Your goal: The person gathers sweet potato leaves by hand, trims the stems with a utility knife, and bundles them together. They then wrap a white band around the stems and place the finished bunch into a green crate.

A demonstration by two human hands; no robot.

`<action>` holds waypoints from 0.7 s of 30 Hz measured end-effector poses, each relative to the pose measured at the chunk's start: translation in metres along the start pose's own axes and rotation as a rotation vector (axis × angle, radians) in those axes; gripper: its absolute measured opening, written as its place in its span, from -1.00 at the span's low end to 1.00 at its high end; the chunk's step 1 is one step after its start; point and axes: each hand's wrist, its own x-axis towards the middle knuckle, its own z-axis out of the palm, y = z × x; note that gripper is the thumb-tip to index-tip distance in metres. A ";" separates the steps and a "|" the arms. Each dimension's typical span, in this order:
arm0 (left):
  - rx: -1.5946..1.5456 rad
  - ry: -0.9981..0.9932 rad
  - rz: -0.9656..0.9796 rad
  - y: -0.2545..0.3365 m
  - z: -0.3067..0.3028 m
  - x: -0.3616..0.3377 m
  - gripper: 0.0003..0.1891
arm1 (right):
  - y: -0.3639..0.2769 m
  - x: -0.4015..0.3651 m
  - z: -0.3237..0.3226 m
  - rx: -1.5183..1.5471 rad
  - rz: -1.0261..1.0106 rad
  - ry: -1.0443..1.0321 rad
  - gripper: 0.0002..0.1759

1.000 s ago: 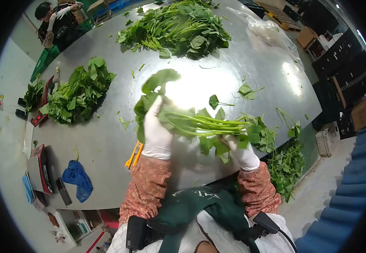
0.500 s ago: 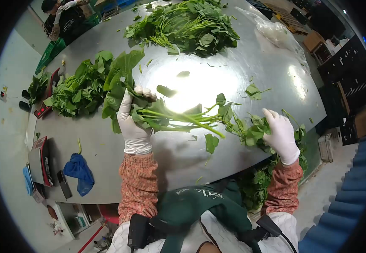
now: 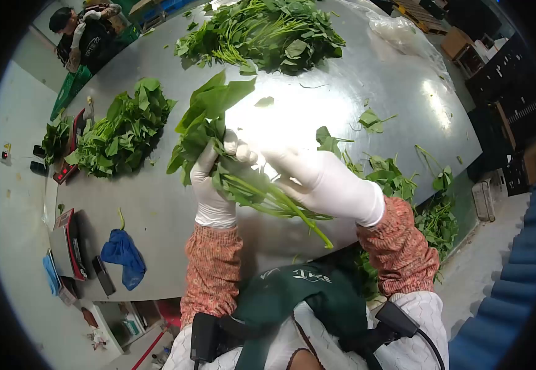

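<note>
My left hand (image 3: 218, 179), in a white glove, is wrapped round a bunch of leafy green stems (image 3: 203, 120). Its leaves point up and left, and the stem ends stick out down to the right. My right hand (image 3: 317, 179), gloved too, is beside those stems, fingers bent toward my left hand; glare and the hand's own back hide whether it grips any. Loose greens (image 3: 391, 179) lie on the metal table (image 3: 175, 246) to the right of it. A large pile of greens (image 3: 268, 37) lies at the far side, and another pile (image 3: 123, 129) at the left.
A blue cloth or bag (image 3: 124, 256) and a dark narrow object (image 3: 103, 275) lie near the left edge, by a red-edged device (image 3: 70, 243). Clear plastic (image 3: 397, 34) is at the back right. Another person (image 3: 92, 37) stands at the far left beside a green crate (image 3: 70, 89).
My right hand has moved left from the loose greens to the bunch in my left hand. The bunch and my left hand have shifted slightly right in view.
</note>
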 end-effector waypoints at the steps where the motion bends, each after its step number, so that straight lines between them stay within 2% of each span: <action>1: 0.004 0.022 0.006 0.003 -0.006 0.000 -0.76 | 0.002 0.001 0.004 0.009 -0.022 -0.034 -0.60; 2: 0.009 0.042 0.013 0.009 -0.016 0.000 -0.76 | 0.016 -0.001 0.005 -0.058 -0.130 0.009 -0.70; 3: 0.014 0.062 0.024 0.017 -0.024 0.001 -0.76 | 0.024 -0.007 -0.005 -0.096 -0.094 0.054 -0.78; 4: -0.122 0.101 0.046 0.027 -0.026 0.002 -0.78 | 0.028 -0.012 -0.020 -0.133 -0.064 0.095 -0.85; 5: -0.085 0.131 0.126 0.037 -0.031 0.002 -0.80 | 0.031 -0.022 -0.034 -0.047 0.064 0.146 -0.92; 8: -0.073 0.084 0.196 0.060 -0.041 0.000 -0.83 | 0.057 -0.053 -0.075 -0.218 0.294 0.304 -0.94; 9: -0.080 0.094 0.227 0.063 -0.046 0.000 -0.84 | 0.076 -0.067 -0.087 -0.372 0.309 0.251 -0.91; 11: -0.107 0.122 0.238 0.064 -0.046 0.000 -0.86 | 0.071 -0.076 -0.092 -0.704 0.494 0.093 -0.73; 14: -0.138 0.136 0.170 0.053 -0.042 0.004 -0.87 | 0.038 -0.064 -0.075 -0.689 0.245 0.209 -0.53; 16: -0.131 0.144 0.129 0.046 -0.035 0.004 -0.87 | 0.019 -0.050 -0.065 -0.442 0.152 0.152 -0.36; 19: -0.057 0.193 0.111 0.036 -0.025 0.007 -0.85 | 0.001 -0.021 -0.034 -0.398 -0.084 -0.080 -0.17; 21: -0.016 0.224 0.102 0.032 -0.016 0.005 -0.78 | 0.006 -0.013 -0.006 -0.456 -0.094 -0.162 -0.32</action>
